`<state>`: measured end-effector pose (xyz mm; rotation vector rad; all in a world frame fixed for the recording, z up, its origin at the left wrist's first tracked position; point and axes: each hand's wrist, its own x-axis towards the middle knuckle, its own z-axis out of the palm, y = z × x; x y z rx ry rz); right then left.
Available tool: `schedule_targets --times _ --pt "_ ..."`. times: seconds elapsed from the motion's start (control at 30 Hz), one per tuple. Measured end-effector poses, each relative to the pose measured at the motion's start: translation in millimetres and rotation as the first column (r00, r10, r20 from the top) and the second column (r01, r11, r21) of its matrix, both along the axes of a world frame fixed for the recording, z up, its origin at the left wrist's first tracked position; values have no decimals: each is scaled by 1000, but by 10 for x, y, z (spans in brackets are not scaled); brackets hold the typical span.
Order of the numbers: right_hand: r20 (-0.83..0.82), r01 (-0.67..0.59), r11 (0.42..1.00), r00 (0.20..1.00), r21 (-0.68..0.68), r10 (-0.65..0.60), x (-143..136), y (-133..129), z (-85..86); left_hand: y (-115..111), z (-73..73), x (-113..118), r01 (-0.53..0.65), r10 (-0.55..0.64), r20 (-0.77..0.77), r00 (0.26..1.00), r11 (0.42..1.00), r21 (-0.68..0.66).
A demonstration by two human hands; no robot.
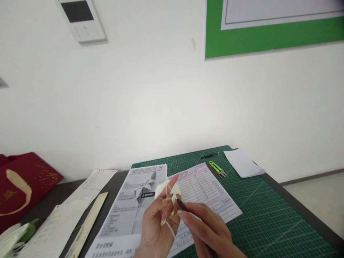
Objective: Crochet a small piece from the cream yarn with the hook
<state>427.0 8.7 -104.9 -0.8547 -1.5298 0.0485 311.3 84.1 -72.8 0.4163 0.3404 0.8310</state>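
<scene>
My left hand (158,218) is raised over the papers with white yarn (170,229) looped over its index finger and trailing across the palm. Its fingers pinch a small white yarn piece (174,197). My right hand (206,225) grips a dark crochet hook (197,224), whose tip meets the white piece at the left fingertips. Behind the left hand is a round cream-white yarn ball (161,187), partly hidden. Beneath the hands lie a printed sheet with a flower picture (126,211) and a printed table sheet (200,186).
A green cutting mat (258,215) bears green snips (216,167), a black tool (209,155) and white paper (243,163). To the left are a ruler-like strip (87,225), written sheets (63,222) and a red bag (25,179). A white wall (161,89) stands behind.
</scene>
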Motion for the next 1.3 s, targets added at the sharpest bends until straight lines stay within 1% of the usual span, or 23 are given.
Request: schedule_targets --times 0.03,0.1,0.2,0.27,0.33,0.4,0.43,0.57,0.7,0.77,0.83,0.87,0.93,1.1,1.2,1.3 --pt "-30 -13 1000 999 -12 13 4 -2 15 24 -4 -20 28 -28 36 999 999 -17" --pt "-148 -44 998 988 -52 35 0 0 47 54 -7 -49 63 -61 71 996 998 -30" --pt "-372 -108 991 926 -85 69 -29 13 79 63 12 -69 65 -61 129 990 998 -24" --pt "-534 -157 983 841 -97 81 -56 22 86 61 35 -76 57 -54 161 985 998 -17" --pt "-684 -218 966 727 -136 67 -78 26 82 63 56 -84 61 -58 170 984 998 -15" --pt "-780 -285 944 624 -163 54 -87 29 70 70 69 -92 58 -55 176 983 998 -9" --pt "-806 -313 936 589 -163 57 -87 30 62 74 72 -95 56 -55 180 982 998 -2" --pt "-865 -392 911 494 -130 89 -62 43 27 85 58 -113 58 -62 184 981 998 30" --pt "-919 -496 865 374 -81 128 -44 58 1 83 40 -128 66 -76 177 981 996 61" --pt "-940 -532 845 314 -55 136 -40 63 -2 80 43 -129 67 -80 182 980 995 78" --pt "-953 -554 831 273 -43 133 -34 66 3 77 53 -125 69 -85 183 980 994 89" --pt "-954 -560 828 268 -42 133 -29 68 7 76 59 -122 71 -87 184 979 993 95" --pt "-949 -563 825 284 -48 138 -15 70 15 74 69 -118 74 -93 191 977 992 105" --pt "-918 -540 837 371 -91 139 28 70 13 79 62 -124 96 -117 196 974 989 114" --pt "-891 -514 850 431 -112 144 46 68 16 84 53 -130 106 -127 196 972 988 115" --pt "-838 -457 883 519 -108 167 57 60 38 80 58 -130 111 -136 197 971 985 130"
